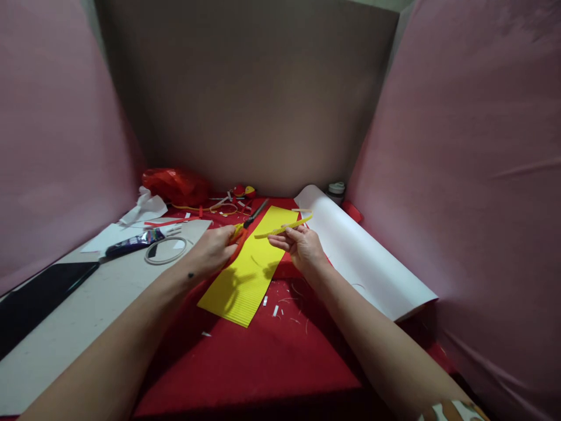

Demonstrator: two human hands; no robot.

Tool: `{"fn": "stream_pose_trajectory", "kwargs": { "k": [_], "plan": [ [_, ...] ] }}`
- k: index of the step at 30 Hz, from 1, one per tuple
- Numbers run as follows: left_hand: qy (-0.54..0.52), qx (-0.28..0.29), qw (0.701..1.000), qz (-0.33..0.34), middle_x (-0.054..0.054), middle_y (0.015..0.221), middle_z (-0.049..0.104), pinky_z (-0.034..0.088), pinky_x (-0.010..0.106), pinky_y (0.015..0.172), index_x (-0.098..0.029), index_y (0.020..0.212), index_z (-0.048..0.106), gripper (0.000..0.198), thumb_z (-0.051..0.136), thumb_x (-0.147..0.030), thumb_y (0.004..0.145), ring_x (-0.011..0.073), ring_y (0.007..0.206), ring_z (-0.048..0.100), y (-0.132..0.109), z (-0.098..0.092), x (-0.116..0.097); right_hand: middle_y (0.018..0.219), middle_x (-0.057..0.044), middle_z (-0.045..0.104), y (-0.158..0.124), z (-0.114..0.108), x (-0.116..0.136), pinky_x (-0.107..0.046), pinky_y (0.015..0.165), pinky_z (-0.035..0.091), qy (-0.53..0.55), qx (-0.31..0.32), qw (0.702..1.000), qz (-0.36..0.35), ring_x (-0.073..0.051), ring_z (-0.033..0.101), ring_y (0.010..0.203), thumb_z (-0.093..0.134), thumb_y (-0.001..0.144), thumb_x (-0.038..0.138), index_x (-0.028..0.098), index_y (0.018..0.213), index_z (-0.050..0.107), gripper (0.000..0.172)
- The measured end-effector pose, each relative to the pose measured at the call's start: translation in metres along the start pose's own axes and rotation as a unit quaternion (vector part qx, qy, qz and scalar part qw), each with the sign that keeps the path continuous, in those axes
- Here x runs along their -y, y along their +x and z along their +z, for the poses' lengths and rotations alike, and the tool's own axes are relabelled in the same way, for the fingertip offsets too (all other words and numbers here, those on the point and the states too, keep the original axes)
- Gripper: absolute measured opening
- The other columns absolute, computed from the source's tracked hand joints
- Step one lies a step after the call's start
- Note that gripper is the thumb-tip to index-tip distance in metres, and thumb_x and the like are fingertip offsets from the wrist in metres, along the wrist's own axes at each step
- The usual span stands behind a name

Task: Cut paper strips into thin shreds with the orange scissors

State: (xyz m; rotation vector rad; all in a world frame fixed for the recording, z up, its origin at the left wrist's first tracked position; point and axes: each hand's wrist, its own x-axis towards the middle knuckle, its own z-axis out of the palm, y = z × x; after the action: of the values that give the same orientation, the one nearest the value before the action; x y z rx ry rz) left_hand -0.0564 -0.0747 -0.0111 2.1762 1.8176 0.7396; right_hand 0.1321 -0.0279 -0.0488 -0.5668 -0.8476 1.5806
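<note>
My left hand is closed around the orange and yellow handles of a pair of scissors, whose dark blades point away and to the right. Between the fingers of my right hand is a narrow yellow corrugated paper strip, pinched near its middle and curving up at the far end. Below both hands lies a long yellow corrugated paper sheet, slanting across the red cloth. Shadows of the hands and scissors fall on the sheet.
On the right rests a partly rolled white paper sheet. To the left, a grey board carries a glue tube, a white ring-shaped coil and a black flat object. A red plastic bag sits behind. Paper scraps litter the red cloth.
</note>
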Motion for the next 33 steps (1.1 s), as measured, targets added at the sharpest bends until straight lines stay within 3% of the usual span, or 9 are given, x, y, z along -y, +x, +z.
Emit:
{"fn": "stream_pose_trajectory", "kwargs": {
  "k": [5, 12, 33],
  "plan": [
    [0.133, 0.083, 0.988, 0.008, 0.007, 0.074, 0.057, 0.035, 0.027, 0.056, -0.019, 0.075, 0.043, 0.013, 0.036, -0.031, 0.077, 0.0165, 0.061, 0.05, 0.0, 0.018, -0.007, 0.059, -0.007, 0.068, 0.002, -0.005, -0.003, -0.027, 0.059, 0.058, -0.017, 0.003, 1.0, 0.012, -0.02, 0.069, 0.059, 0.057, 0.076, 0.008, 0.012, 0.075, 0.051, 0.007],
    [0.199, 0.128, 0.972, 0.002, 0.013, 0.086, 0.062, 0.037, 0.032, 0.058, -0.019, 0.085, 0.045, 0.024, 0.031, -0.039, 0.08, 0.0254, 0.073, 0.059, -0.004, 0.026, -0.005, 0.074, -0.01, 0.072, -0.002, -0.006, -0.004, -0.027, 0.062, 0.059, -0.015, 0.037, 0.999, 0.027, -0.019, 0.07, 0.068, 0.052, 0.076, 0.007, 0.009, 0.081, 0.058, 0.009],
    [0.229, 0.138, 0.963, 0.016, 0.013, 0.083, 0.063, 0.036, 0.033, 0.054, -0.019, 0.089, 0.047, 0.033, 0.025, -0.043, 0.086, 0.0276, 0.071, 0.06, -0.004, 0.032, 0.002, 0.072, -0.01, 0.072, -0.001, -0.009, -0.005, -0.027, 0.06, 0.059, -0.027, 0.025, 0.999, 0.038, -0.017, 0.069, 0.063, 0.048, 0.079, 0.005, 0.009, 0.078, 0.06, 0.012]
  ]
}}
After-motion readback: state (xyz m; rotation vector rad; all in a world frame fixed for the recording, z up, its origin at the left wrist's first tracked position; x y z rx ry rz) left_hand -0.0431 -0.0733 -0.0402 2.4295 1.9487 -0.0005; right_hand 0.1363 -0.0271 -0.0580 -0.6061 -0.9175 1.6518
